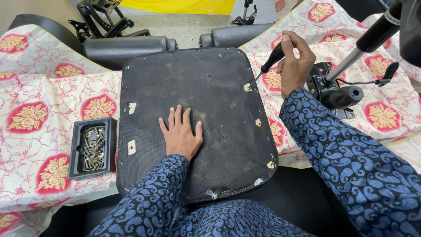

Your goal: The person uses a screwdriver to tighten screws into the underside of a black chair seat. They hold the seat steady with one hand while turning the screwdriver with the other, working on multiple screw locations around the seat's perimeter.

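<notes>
A black chair seat base point(210, 92) lies upside down across my lap, dusty, with staples along its rim and small pale patches near its edges. My left hand point(180, 134) rests flat on its middle, fingers spread, holding nothing. My right hand point(296, 63) grips a black-handled screwdriver point(268, 62). The screwdriver's tip touches a pale patch at the seat's right edge. Both sleeves are blue with a paisley pattern.
A black tray point(78, 150) full of screws sits left of the seat on a white cloth with red and gold flowers point(35, 114). A chair mechanism with gas cylinder and lever point(340, 90) lies at right. Black armrest pads point(127, 46) lie behind the seat.
</notes>
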